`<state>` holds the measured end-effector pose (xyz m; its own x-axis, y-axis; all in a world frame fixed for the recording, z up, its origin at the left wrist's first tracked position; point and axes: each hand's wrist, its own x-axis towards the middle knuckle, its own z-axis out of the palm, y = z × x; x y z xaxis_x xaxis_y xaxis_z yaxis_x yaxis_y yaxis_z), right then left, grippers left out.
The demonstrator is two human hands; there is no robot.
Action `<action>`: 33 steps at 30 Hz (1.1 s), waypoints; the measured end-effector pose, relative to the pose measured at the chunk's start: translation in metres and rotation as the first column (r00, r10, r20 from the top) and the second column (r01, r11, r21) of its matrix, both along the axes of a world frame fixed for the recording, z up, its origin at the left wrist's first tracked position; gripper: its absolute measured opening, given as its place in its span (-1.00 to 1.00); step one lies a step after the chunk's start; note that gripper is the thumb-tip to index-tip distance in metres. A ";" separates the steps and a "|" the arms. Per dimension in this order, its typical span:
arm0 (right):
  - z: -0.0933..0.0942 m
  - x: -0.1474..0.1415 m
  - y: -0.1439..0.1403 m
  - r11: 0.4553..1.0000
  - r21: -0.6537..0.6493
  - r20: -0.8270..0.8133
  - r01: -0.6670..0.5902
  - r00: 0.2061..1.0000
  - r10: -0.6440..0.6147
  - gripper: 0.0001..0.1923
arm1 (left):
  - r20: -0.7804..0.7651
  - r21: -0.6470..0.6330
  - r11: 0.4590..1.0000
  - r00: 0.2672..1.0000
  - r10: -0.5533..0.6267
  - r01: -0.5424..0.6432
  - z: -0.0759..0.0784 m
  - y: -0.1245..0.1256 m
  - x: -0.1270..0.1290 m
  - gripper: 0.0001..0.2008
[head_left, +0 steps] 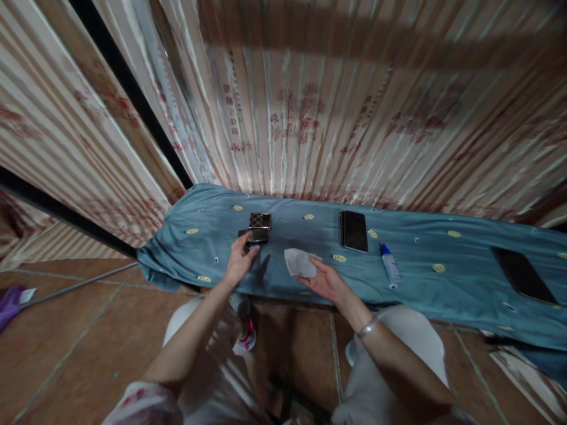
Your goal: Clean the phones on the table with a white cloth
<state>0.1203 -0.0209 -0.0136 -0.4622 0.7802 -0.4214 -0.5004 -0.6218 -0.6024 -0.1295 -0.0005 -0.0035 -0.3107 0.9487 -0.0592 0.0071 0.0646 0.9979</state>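
Observation:
My left hand [240,260] reaches to a small dark, glossy object [257,236] lying on the blue cloth [287,215]. Its fingertips rest at the object's left side, with the thumb spread away from them. Just behind lies a small checkered case [260,221] with a shiny rim. A thin white piece of cloth or wipe [299,262] is pinched in my right hand [326,280], held above the blue cloth. What the small dark object is, I cannot make out.
Farther right, a dark phone-like slab [355,231], a white bottle with a blue cap [390,265] and another black phone-like slab [524,274] lie on the cloth. Pleated curtains [301,118] hang behind, and black poles [133,94] slant down at the left.

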 end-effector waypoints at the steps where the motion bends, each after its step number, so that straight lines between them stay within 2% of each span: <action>1: 0.000 0.001 0.000 1.000 0.000 -0.002 -0.006 1.000 0.006 -0.74 | -0.215 0.035 0.999 0.976 0.034 -0.027 -0.001 0.010 -0.012 -0.50; 3: 0.001 0.003 -0.001 1.000 -0.009 -0.011 -0.019 1.000 0.019 -0.74 | -0.471 0.052 0.998 0.881 0.053 -0.032 -0.005 0.029 -0.030 -0.41; 5: 0.000 0.004 -0.002 1.000 -0.007 -0.016 -0.027 0.999 0.027 -0.75 | -0.573 0.019 1.000 0.819 -0.001 0.015 -0.013 0.044 -0.040 -0.38; 10: 0.001 0.005 -0.002 0.999 0.025 -0.029 -0.021 0.999 0.021 -0.77 | -0.692 0.020 0.997 0.720 -0.043 0.078 -0.029 0.053 -0.045 -0.49; 13: 0.005 0.003 -0.003 0.999 -0.044 -0.058 0.006 0.998 -0.009 -0.76 | -0.742 0.011 0.996 0.668 -0.054 0.093 -0.025 0.046 -0.043 -0.54; 16: 0.010 0.001 -0.003 0.992 -0.115 -0.073 0.044 0.996 -0.053 -0.72 | -0.763 0.005 0.995 0.644 -0.059 0.098 -0.014 0.034 -0.038 -0.56; 19: 0.011 0.002 -0.003 0.990 -0.100 -0.056 0.101 0.993 -0.107 -0.74 | -0.713 0.034 0.990 0.697 -0.072 0.136 -0.001 0.018 -0.023 -0.54; 23: 0.008 0.010 0.002 0.975 0.048 0.004 0.218 0.976 -0.218 -0.83 | -0.605 0.071 0.979 0.788 -0.109 0.190 0.013 0.003 0.011 -0.52; 26: 0.006 0.022 0.010 0.944 0.162 0.053 0.288 0.953 -0.300 -0.85 | -0.441 0.041 0.980 0.883 -0.160 0.197 0.016 -0.002 0.040 -0.52; 28: 0.007 0.030 0.015 0.905 0.264 0.143 0.335 0.914 -0.380 -0.83 | -0.335 0.011 0.979 0.923 -0.189 0.205 0.014 -0.003 0.057 -0.50; 30: 0.009 0.036 0.017 0.856 0.396 0.274 0.333 0.847 -0.456 -0.77 | -0.230 -0.006 0.980 0.953 -0.196 0.200 0.011 -0.004 0.071 -0.45; 33: 0.013 0.037 0.013 0.793 0.581 0.428 0.182 0.760 -0.488 -0.69 | -0.074 -0.012 0.979 0.976 -0.203 0.203 0.008 -0.004 0.089 -0.35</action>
